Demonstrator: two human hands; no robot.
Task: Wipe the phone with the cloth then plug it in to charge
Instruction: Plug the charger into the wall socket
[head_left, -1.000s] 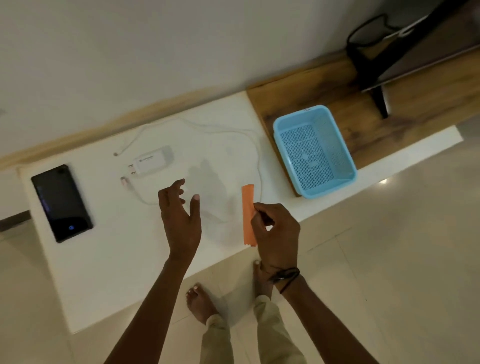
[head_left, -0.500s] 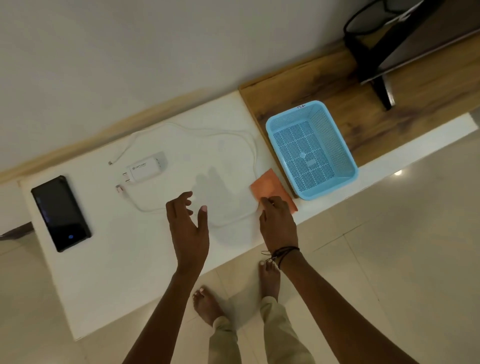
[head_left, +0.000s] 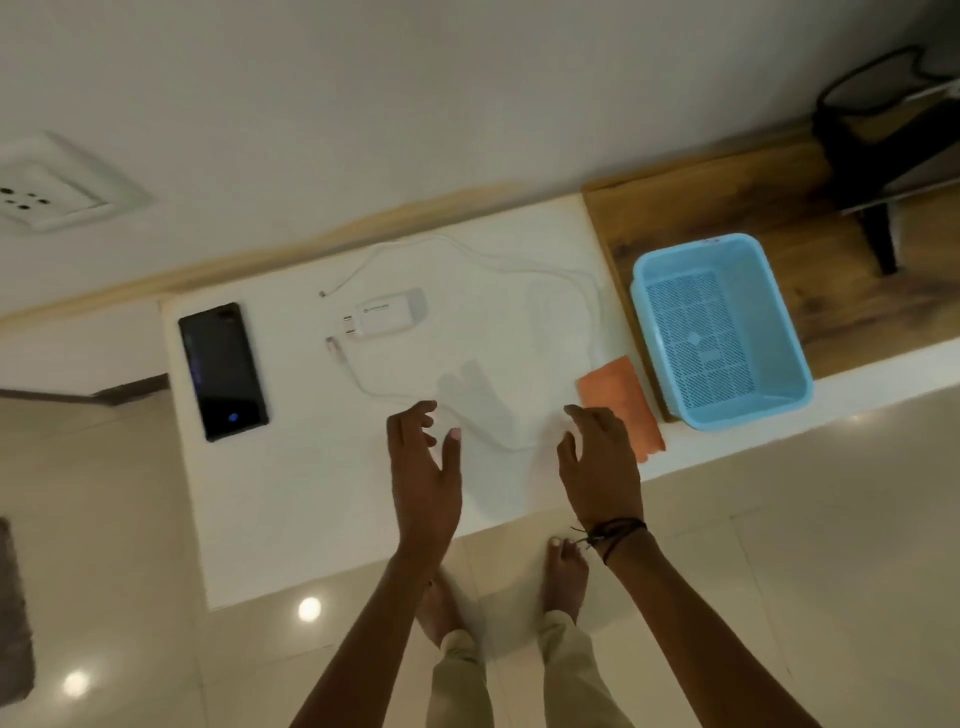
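Observation:
A black phone (head_left: 222, 371) lies screen up at the left end of the white counter (head_left: 291, 499). A white charger adapter (head_left: 388, 318) and its loose white cable (head_left: 582, 291) lie in the middle. An orange cloth (head_left: 618, 400) lies flat near the counter's front edge, beside the blue basket. My right hand (head_left: 600, 465) hovers just left of the cloth, fingers spread, holding nothing. My left hand (head_left: 423, 462) hovers open over the counter, near the cable's front loop.
An empty blue plastic basket (head_left: 719, 332) stands on a wooden surface (head_left: 810, 249) at the right. A white wall socket (head_left: 47, 189) is on the wall at far left. A dark stand (head_left: 878, 171) stands at the back right. My bare feet are below the counter edge.
My right hand laid the orange cloth flat on the counter and let go of it, drawing back to the left. The view has shifted, showing the wall socket.

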